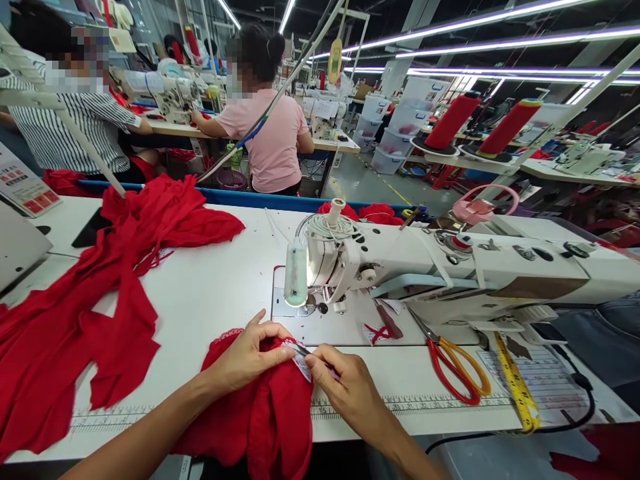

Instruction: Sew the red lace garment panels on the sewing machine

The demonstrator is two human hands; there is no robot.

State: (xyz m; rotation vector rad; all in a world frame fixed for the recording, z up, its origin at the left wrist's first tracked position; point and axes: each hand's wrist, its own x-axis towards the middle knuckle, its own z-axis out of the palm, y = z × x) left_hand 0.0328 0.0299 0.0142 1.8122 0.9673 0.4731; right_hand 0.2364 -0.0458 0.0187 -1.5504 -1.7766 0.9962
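Note:
My left hand (255,353) pinches the edge of a red garment (285,413) between thumb and fingers. Lace trim runs along that edge, and a white label (301,363) lies beside the fingertips. Closed in my right hand (345,387) is a small pointed metal tool (303,349) with a purplish handle, most of it hidden by the fingers. Its tip touches the cloth at the label, close to my left thumb. The garment hangs over the table's front edge, in front of the sewing machine (345,260).
Red fabric pieces (115,287) are heaped at the left. Scissors (455,367) with red and orange handles and a yellow tape measure (517,387) lie at the right. Red thread cones (453,120) stand behind the machine. Two people sit at machines across the table.

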